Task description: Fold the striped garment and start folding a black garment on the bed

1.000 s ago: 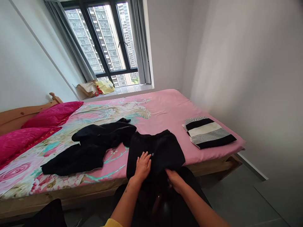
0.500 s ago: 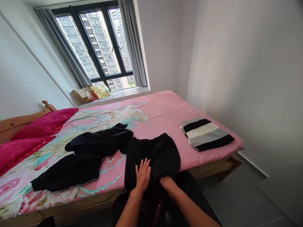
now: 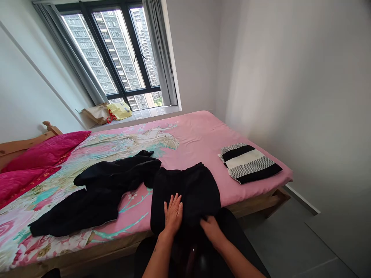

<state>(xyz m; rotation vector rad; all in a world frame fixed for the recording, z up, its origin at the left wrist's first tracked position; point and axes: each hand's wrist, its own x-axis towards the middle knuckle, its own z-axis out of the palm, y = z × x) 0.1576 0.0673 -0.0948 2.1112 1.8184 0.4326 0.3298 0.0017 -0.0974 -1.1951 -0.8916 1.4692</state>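
Note:
A black garment with a waistband (image 3: pixel 191 185), looking like a skirt or shorts, lies across the bed's front edge, its waist end pointing away from me. On its left half my left hand (image 3: pixel 174 214) rests flat, fingers stretched out. My right hand (image 3: pixel 211 230) is closed at the near right edge of the same garment, fingers pinching the cloth. Partly hidden by dark cloth, the near end hangs toward my lap. Left of it lies a rumpled black long-sleeved garment (image 3: pixel 104 189), spread out and close to the first one.
A folded striped black-and-cream cloth (image 3: pixel 251 163) sits at the right of the pink flowered bed (image 3: pixel 199 135). Magenta pillows (image 3: pixel 49 150) are by the wooden headboard at left. Paper and yellow bags (image 3: pixel 119 111) stand on the window sill. A wall rises on the right.
My right hand has come out from under the black garment's near edge and moved slightly right, now pinching it. My left hand stays flat. The view has shifted a little.

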